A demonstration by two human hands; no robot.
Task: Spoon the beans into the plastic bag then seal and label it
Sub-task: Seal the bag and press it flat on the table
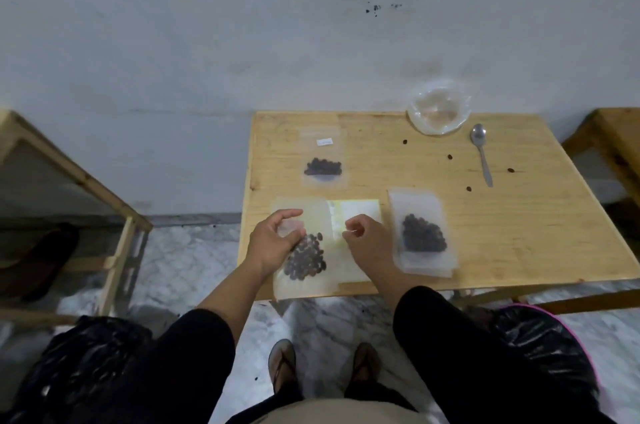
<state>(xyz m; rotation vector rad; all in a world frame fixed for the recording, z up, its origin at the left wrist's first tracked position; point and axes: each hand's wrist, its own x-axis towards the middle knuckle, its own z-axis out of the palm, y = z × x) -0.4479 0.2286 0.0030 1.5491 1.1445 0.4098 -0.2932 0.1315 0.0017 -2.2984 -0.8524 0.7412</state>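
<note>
A clear plastic bag (pixel 304 281) holding dark beans (pixel 308 259) lies at the table's front edge. My left hand (pixel 275 243) rests on its upper part with curled fingers gripping the plastic. My right hand (pixel 367 240) hovers just right of it over a pale label sheet (pixel 356 212), thumb and fingers pinching something small and white. A second filled bag (pixel 420 236) lies to the right, on top of other bags. A third filled bag (pixel 323 160), with a white label, lies further back. The spoon (pixel 482 155) lies at the back right.
A clear plastic bowl (pixel 439 110) stands at the back right corner of the wooden table (pixel 519 233). A few loose beans (pixel 450 156) lie near the spoon. Wooden furniture (pixel 86 181) stands left and right. Black bags (pixel 547 354) sit on the marble floor.
</note>
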